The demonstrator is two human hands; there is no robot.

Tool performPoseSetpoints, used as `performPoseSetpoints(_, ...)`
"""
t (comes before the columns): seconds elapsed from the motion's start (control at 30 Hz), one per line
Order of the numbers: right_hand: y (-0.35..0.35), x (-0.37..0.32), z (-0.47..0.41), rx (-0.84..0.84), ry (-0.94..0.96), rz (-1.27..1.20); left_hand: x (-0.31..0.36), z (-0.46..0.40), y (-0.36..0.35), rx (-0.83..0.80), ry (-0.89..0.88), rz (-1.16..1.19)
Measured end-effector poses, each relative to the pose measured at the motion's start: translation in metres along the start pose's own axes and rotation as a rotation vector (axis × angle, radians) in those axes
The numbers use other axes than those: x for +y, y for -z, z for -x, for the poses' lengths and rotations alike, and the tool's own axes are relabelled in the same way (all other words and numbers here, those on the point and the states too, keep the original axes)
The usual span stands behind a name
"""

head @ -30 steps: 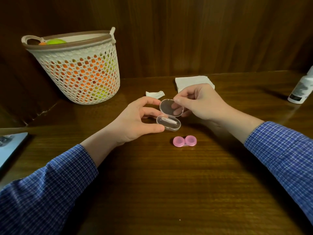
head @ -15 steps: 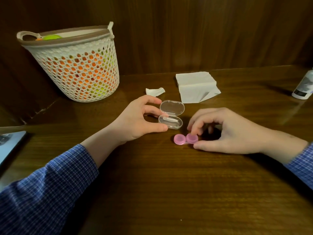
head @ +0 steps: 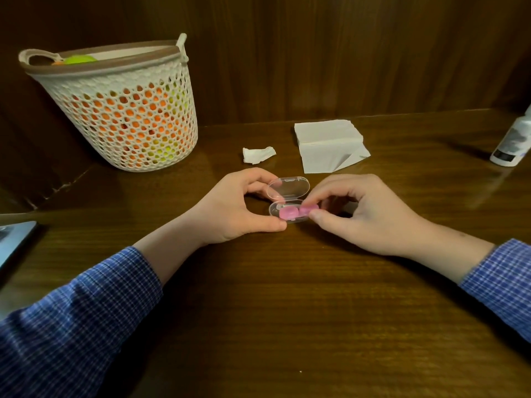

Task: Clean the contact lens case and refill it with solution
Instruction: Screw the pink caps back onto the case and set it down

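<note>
A clear plastic box (head: 288,187) stands on the wooden table (head: 287,311) with its hinged lid up. My left hand (head: 235,208) grips the box between thumb and fingers from the left. A pink contact lens case (head: 297,211) lies in the box's lower half. My right hand (head: 365,214) pinches the case's right end between thumb and forefinger. A white solution bottle (head: 513,142) stands at the far right edge of the view.
A white mesh basket (head: 120,107) with orange and green things stands at the back left. A folded white tissue (head: 330,145) and a small crumpled piece (head: 257,154) lie behind the hands. A flat grey device (head: 14,239) sits at the left edge.
My right hand left the box lid, picked the pink case off the table and brought it into the open clear box. My left hand kept its grip on the box.
</note>
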State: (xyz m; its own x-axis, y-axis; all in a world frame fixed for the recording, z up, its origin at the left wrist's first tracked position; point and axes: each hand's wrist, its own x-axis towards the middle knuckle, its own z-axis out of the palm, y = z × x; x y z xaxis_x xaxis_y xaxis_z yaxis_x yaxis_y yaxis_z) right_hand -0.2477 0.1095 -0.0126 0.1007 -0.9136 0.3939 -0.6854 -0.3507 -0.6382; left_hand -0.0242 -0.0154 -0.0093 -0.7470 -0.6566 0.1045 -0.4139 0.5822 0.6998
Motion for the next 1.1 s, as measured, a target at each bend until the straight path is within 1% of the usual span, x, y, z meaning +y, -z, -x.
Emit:
performPoseSetpoints(0.3, -0.010, -0.001, -0.006, -0.025, 0.052, 0.201, 0.002, 0.000, -0.001, 0.009, -0.011, -0.023)
performPoseSetpoints(0.57, -0.011, -0.001, -0.004, -0.015, 0.020, 0.251, 0.007, 0.002, 0.000, 0.015, -0.049, 0.014)
performPoseSetpoints(0.63, -0.010, -0.002, -0.004, 0.057, 0.018, 0.199, 0.008, 0.003, 0.000, 0.022, -0.068, 0.021)
performPoseSetpoints(0.7, -0.008, -0.002, -0.004, 0.181, 0.005, 0.136, 0.008, 0.004, -0.001, 0.031, -0.095, 0.012)
performPoseSetpoints(0.73, -0.007, -0.001, -0.004, 0.219, -0.011, 0.116, 0.008, 0.005, -0.001, 0.035, -0.108, -0.006)
performPoseSetpoints(0.77, -0.006, -0.001, -0.004, 0.221, -0.023, 0.105, 0.008, 0.005, -0.002, 0.038, -0.119, -0.029)
performPoseSetpoints(0.8, -0.006, 0.000, -0.005, 0.192, -0.026, 0.106, 0.008, 0.006, -0.003, 0.040, -0.128, -0.053)
performPoseSetpoints(0.93, -0.006, 0.003, -0.005, -0.011, 0.009, 0.155, 0.009, 0.008, -0.003, 0.025, -0.146, -0.103)
performPoseSetpoints(1.0, -0.006, 0.004, -0.004, -0.041, 0.024, 0.187, 0.010, 0.008, -0.003, 0.010, -0.157, -0.087)
performPoseSetpoints(1.1, -0.006, 0.005, -0.004, -0.036, 0.035, 0.207, 0.012, 0.008, -0.003, 0.019, -0.154, -0.063)
